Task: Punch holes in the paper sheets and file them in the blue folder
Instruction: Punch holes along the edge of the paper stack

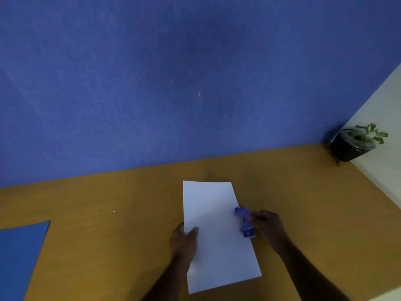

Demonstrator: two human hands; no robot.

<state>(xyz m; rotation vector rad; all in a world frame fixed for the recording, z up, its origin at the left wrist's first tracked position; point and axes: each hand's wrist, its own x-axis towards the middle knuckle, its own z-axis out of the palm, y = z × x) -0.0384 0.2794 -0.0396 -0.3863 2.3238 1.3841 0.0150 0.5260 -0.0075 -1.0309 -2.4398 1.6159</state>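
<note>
Paper lies flat mid-bench. Left hand pinches its left edge, fingers hidden beneath. Right hand grips the blue punch on the right edge. Blue folder far left, cropped by the frame.

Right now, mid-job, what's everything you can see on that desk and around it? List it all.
paper sheets: a flat stack, count cannot be told, white, centre of the desk
hole punch: one, blue, on the right long edge of the paper sheets
blue folder: one, blue, lower left of the desk, partly out of view
potted plant: one, green leaves in a black pot, far right corner of the desk
desk: one, brown wood grain
wall panel: one, blue, behind the desk
side wall: one, pale, at the right
left hand: one, gripping the left edge of the paper sheets
right hand: one, on the hole punch
</note>
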